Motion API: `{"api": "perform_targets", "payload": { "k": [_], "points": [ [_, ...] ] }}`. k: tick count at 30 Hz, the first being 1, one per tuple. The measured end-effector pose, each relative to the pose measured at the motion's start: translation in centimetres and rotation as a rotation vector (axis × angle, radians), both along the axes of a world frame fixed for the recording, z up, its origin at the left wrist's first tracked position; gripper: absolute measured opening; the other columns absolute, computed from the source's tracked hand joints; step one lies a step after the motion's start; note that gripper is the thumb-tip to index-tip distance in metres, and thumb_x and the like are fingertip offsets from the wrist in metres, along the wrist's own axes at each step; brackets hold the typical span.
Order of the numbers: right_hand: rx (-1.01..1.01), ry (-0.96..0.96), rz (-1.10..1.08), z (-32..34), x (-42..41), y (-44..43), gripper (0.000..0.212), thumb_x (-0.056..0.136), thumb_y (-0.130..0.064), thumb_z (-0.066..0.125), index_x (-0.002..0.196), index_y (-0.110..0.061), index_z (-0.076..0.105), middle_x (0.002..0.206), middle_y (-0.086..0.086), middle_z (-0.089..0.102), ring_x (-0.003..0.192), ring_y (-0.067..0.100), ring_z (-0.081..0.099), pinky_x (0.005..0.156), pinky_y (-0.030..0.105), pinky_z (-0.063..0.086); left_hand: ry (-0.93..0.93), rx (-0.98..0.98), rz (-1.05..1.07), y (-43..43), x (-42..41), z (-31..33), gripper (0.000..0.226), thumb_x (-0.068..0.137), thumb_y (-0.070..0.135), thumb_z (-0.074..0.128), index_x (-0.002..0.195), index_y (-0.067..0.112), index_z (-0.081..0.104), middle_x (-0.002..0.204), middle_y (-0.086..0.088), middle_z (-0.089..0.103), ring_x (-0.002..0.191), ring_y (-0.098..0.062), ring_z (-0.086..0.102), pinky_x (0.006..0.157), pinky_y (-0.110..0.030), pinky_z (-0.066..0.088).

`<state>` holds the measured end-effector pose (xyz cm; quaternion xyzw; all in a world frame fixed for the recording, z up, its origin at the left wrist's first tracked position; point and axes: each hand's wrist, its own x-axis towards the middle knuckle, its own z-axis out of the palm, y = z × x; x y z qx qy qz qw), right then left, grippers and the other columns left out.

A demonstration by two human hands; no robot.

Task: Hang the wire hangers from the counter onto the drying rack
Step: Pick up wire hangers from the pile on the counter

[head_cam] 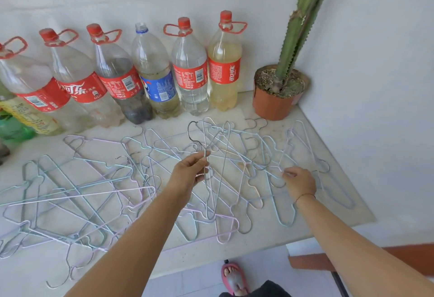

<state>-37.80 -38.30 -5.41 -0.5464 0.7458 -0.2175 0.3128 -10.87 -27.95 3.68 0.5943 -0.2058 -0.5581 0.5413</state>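
Several pale blue, pink and silver wire hangers lie scattered and overlapping across the pale stone counter. My left hand grips the neck of a silver hanger, lifted above the pile with its hook pointing up toward the bottles. My right hand pinches the wire of a pale blue hanger lying on the right part of the counter. No drying rack is in view.
A row of large plastic drink bottles stands along the white wall behind the hangers. A potted cactus sits in the back right corner. The counter's front edge drops to a tiled floor where a foot in a pink slipper stands.
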Motion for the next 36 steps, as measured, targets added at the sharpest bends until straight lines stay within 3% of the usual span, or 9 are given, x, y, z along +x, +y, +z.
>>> {"api": "perform_targets", "payload": {
  "k": [11, 16, 19, 23, 28, 32, 36],
  "points": [
    [-0.001, -0.133, 0.030, 0.0, -1.0, 0.8, 0.006, 0.079, -0.011, 0.066, 0.084, -0.015, 0.068, 0.076, 0.001, 0.063, 0.081, 0.024, 0.063, 0.079, 0.040, 0.054, -0.018, 0.012, -0.041, -0.8, -1.4, 0.9, 0.019, 0.091, 0.007, 0.055, 0.094, 0.021, 0.069, 0.074, -0.001, 0.056, 0.054, -0.003, 0.056, 0.052, -0.011, 0.043],
    [-0.076, -0.146, 0.033, 0.8, -1.3, 1.0, 0.014, 0.083, -0.008, 0.059, 0.089, -0.008, 0.072, 0.080, 0.004, 0.066, 0.081, 0.023, 0.062, 0.075, 0.031, 0.049, -0.039, 0.027, -0.047, 0.0, -1.4, 1.2, 0.019, 0.090, 0.007, 0.057, 0.095, 0.021, 0.069, 0.065, 0.005, 0.059, 0.055, -0.003, 0.056, 0.057, -0.013, 0.044],
    [-0.140, -0.174, 0.017, 2.1, -1.6, 0.8, 0.016, 0.085, -0.009, 0.059, 0.091, -0.003, 0.072, 0.081, 0.007, 0.065, 0.079, 0.021, 0.059, 0.078, 0.033, 0.047, -0.028, 0.021, -0.047, 0.6, -1.3, 1.4, 0.018, 0.090, 0.007, 0.057, 0.096, 0.020, 0.068, 0.058, 0.010, 0.059, 0.050, 0.000, 0.056, 0.055, -0.011, 0.046],
    [-0.177, -0.310, -0.102, 3.9, -3.3, 0.6, 0.015, 0.085, -0.010, 0.060, 0.090, 0.000, 0.070, 0.065, 0.007, 0.060, 0.058, 0.022, 0.054, 0.062, 0.028, 0.046, -0.031, 0.006, -0.063, 1.5, -1.4, 1.9, 0.018, 0.090, 0.007, 0.057, 0.100, 0.018, 0.068, 0.058, 0.011, 0.060, 0.052, -0.001, 0.057, 0.056, -0.012, 0.047],
    [-0.234, -0.541, -0.190, 7.3, -4.4, 2.1, 0.012, 0.086, -0.004, 0.059, 0.093, -0.002, 0.068, 0.052, 0.000, 0.054, 0.041, 0.004, 0.048, 0.042, 0.013, 0.043, -0.060, -0.030, -0.089, 3.4, -1.4, 3.4, 0.020, 0.091, 0.008, 0.056, 0.107, 0.014, 0.067, 0.071, 0.004, 0.060, 0.058, -0.004, 0.057, 0.053, -0.011, 0.046],
    [-0.256, -0.717, -0.127, 11.0, -3.1, 4.9, 0.015, 0.087, -0.003, 0.057, 0.099, -0.004, 0.066, 0.062, 0.008, 0.050, 0.045, 0.003, 0.049, 0.046, 0.013, 0.047, -0.090, -0.062, -0.101, 5.5, -1.0, 4.8, 0.017, 0.091, 0.009, 0.056, 0.097, 0.020, 0.068, 0.074, 0.002, 0.059, 0.066, -0.008, 0.055, 0.059, -0.014, 0.045],
    [-0.220, -0.791, -0.013, 13.6, -0.8, 7.9, 0.017, 0.089, -0.004, 0.055, 0.102, -0.001, 0.065, 0.064, 0.008, 0.050, 0.053, 0.009, 0.048, 0.050, 0.016, 0.049, -0.104, -0.074, -0.075, 7.7, -0.6, 5.7, 0.018, 0.091, 0.009, 0.057, 0.090, 0.022, 0.070, 0.063, 0.010, 0.063, 0.065, -0.008, 0.056, 0.062, -0.016, 0.043]
  ]
}}
